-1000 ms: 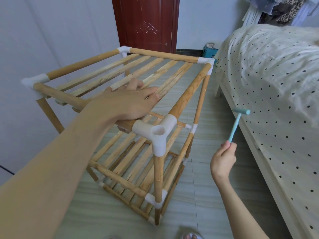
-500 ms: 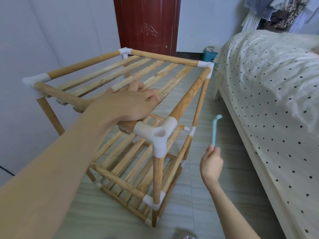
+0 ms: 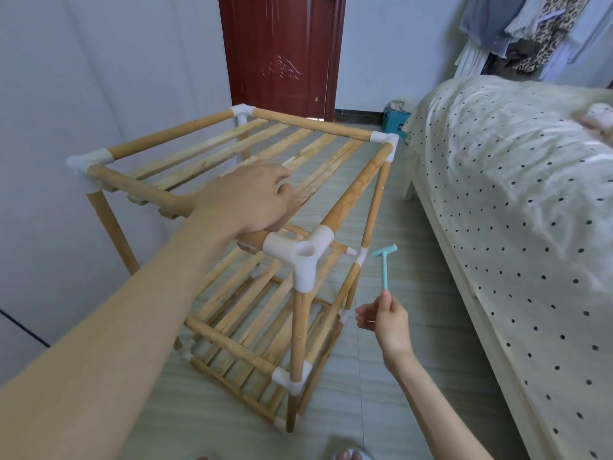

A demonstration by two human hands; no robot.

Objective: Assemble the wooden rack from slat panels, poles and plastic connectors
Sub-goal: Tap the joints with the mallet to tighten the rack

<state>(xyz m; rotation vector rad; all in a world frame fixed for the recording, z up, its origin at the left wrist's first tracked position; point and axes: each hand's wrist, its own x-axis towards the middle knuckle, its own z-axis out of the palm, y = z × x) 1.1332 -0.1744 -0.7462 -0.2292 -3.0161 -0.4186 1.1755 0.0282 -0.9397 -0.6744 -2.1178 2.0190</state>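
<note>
Rack steadied, hammer raised

Rack (image 3: 298, 327) stands upright on tiled floor (image 3: 398, 376), between wall (image 3: 99, 78) and bed (image 3: 514, 210). Left hand (image 3: 247, 197) lies on the near top pole (image 3: 139, 190), fingers curled down over the top slats (image 3: 212, 154), just behind the near white corner connector (image 3: 303, 257). Right hand (image 3: 386, 323) pinches a small blue hammer (image 3: 384, 267) by the handle end, head up, just right of that connector, not touching the rack.

My left hand (image 3: 247, 197) grips the rack's (image 3: 298, 327) near top pole (image 3: 142, 190); my right hand (image 3: 389, 322) pinches a small blue hammer (image 3: 385, 267) near its white corner connector (image 3: 303, 257).
</note>
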